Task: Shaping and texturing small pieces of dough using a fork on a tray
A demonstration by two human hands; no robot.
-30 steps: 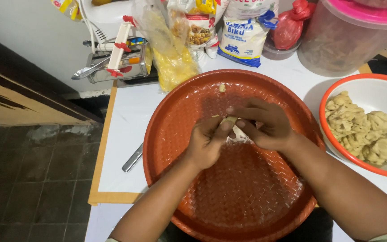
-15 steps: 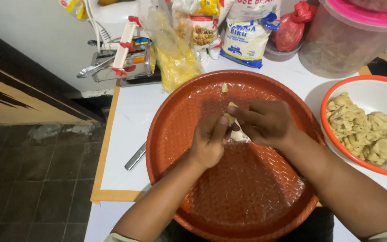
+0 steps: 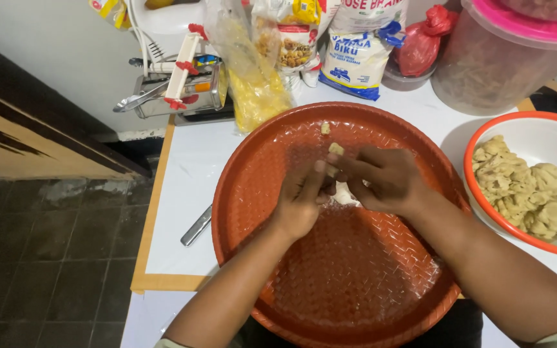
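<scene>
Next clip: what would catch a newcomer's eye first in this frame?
The big round orange tray fills the middle of the white table, with the left hand and right hand meeting over it and pinching a small pale piece of dough. At the right edge sits a white bowl with an orange rim, heaped with lumps of dough.

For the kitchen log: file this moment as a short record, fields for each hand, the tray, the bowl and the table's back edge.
left hand: over the tray, fingertips on a small dough piece
right hand: pinching the same piece
round red tray: one more dough bit near its far rim
white bowl: heaped with dough lumps
back edge: pasta roller, food bags, lidded tub
</scene>
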